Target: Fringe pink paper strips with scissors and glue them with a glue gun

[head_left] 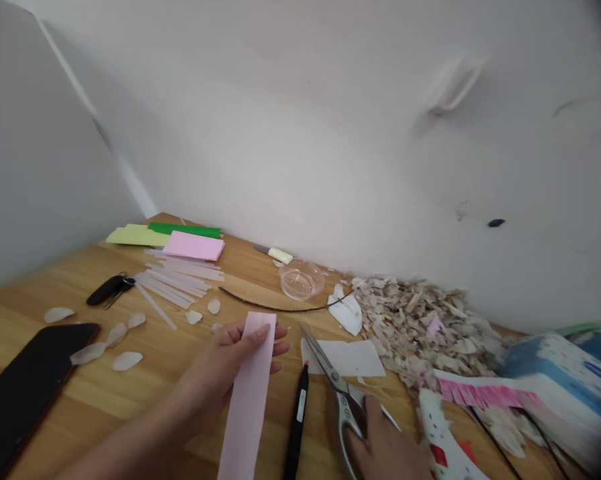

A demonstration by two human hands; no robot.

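Pinching strip [246,413] at twelve-o'clock end with left hand [227,360]: likely light, bendy, wanting flat pinching! Touching scissors [335,377], five o'clock, with right hand [384,443], grip unclear.

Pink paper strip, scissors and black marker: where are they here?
Pink paper strip [251,398], head view: flat face below the thumb.
Scissors [336,380], head view: metal by the pivot.
Black marker [297,424], head view: its barrel.

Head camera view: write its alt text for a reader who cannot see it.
A person's left hand holds a pink paper strip over a wooden table, while the right hand is at the handle end of metal scissors. A black marker lies between strip and scissors; farther back are folded coloured papers, a clear bowl and a heap of pale flakes.
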